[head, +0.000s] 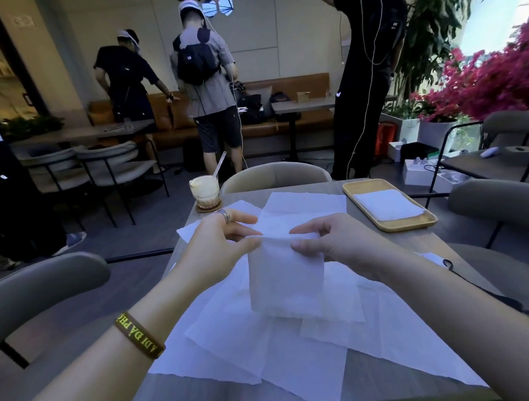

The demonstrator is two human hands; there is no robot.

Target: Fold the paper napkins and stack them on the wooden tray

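Over table (pixel 206 396), left hand (pixel 219 242) and right hand (pixel 336 242) pinch napkin (pixel 287 279) top.

I see a white folded napkin (pixel 287 279) hanging upright, raised above the unfolded sheets (pixel 266 369) that lie overlapping at 6 o'clock. At 2 o'clock, the wooden tray (pixel 408 224) carries a flat folded stack (pixel 387 204), perhaps several napkins.

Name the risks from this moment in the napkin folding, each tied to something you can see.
1. The left hand and right hand pinch only the top edge of the held napkin; the grip is slight, so the thin paper might tear or fold askew.
2. The loose napkins overlap and reach the table edge; some could slide off.
3. The drink glass stands beside them; a knock might wet them.
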